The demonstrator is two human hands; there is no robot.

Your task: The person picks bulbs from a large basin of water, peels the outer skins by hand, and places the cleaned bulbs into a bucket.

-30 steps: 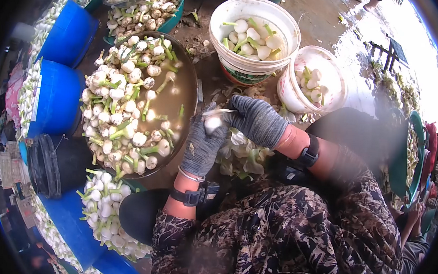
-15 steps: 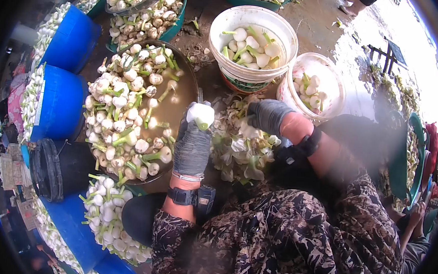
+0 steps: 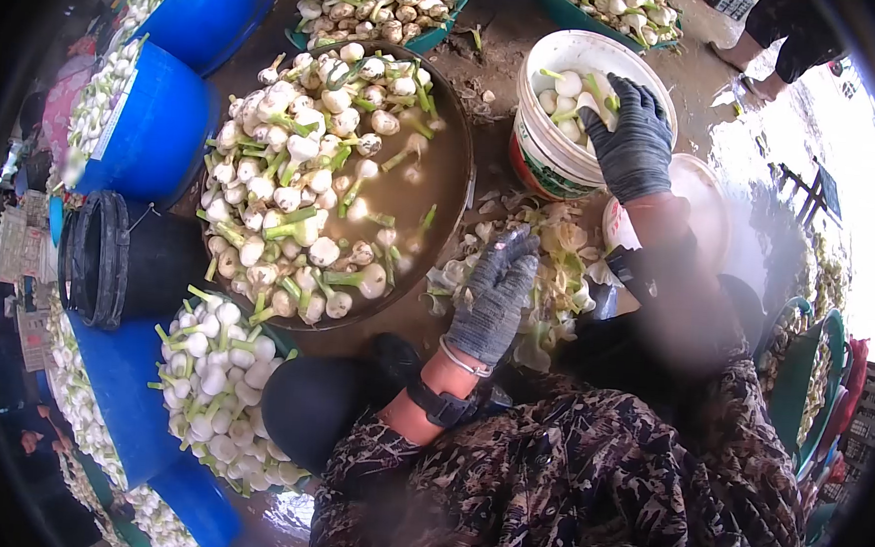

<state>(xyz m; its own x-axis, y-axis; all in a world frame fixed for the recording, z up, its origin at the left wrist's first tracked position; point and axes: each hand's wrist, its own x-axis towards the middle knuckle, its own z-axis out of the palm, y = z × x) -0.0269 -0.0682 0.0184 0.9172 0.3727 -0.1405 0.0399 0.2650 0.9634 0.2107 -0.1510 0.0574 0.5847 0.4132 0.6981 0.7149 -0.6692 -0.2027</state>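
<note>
My right hand, in a grey glove, reaches over the white bucket, its thumb and fingers spread. Peeled garlic bulbs lie inside the bucket, some right beside the fingertips; the palm side is hidden. My left hand, also gloved, is lower and further left, over a heap of garlic skins. Its fingers are stretched out side by side, and no bulb shows in it. To its left stands a wide basin of brownish water with many unpeeled garlic bulbs.
Behind my right forearm is a second white bucket. Blue tubs heaped with garlic and a black bucket line the left side. A pile of white bulbs sits near my knee. A person's legs show at top right.
The white bulb has left my left hand, which has moved down and right in view. My right hand has gone from the skins up over the white bucket. The whole view has shifted.
</note>
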